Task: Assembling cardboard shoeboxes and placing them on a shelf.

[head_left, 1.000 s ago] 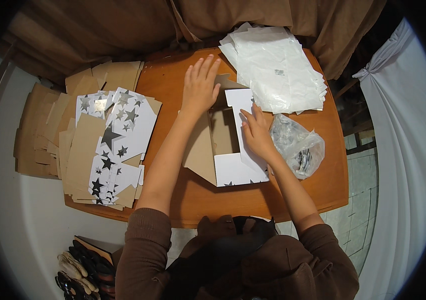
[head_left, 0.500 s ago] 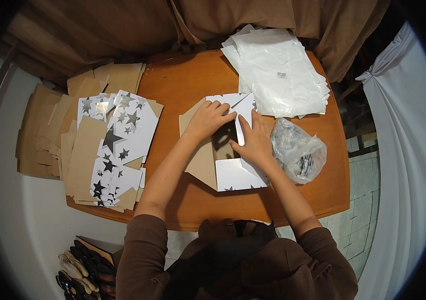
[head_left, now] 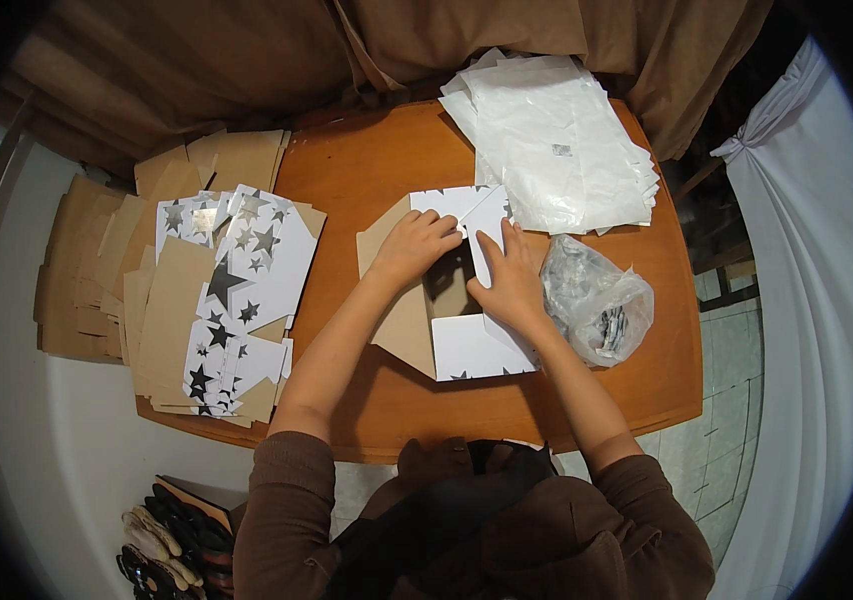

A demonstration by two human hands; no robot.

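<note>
Touching a half-folded carton (head_left: 477, 350), left hand (head_left: 415, 246) and right hand (head_left: 513, 287) sit just apart, though whether they pinch it is unclear.

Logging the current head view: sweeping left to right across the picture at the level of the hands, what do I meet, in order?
Cardboard pile → left hand → right hand → clear bag → white curtain.

White star-printed box (head_left: 482, 348), brown inside, partly folded, centre open, on wooden table (head_left: 367, 150).
</note>
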